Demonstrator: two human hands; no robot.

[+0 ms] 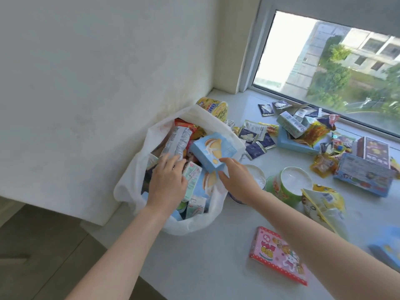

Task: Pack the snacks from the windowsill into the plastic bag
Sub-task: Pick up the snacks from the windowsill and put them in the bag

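Just then, the blue box (213, 151) sat on top of the pile in the plastic bag (127, 182), by the wall. Your right hand (238, 178) pinched its near corner, finger on top and thumb below. Your left hand (167, 178) lay flat with loose fingers, pressing the packs down. You were tucking the box in, I think. Next you needed to let go and reach for the pink box (277, 254) on the windowsill (205, 267).
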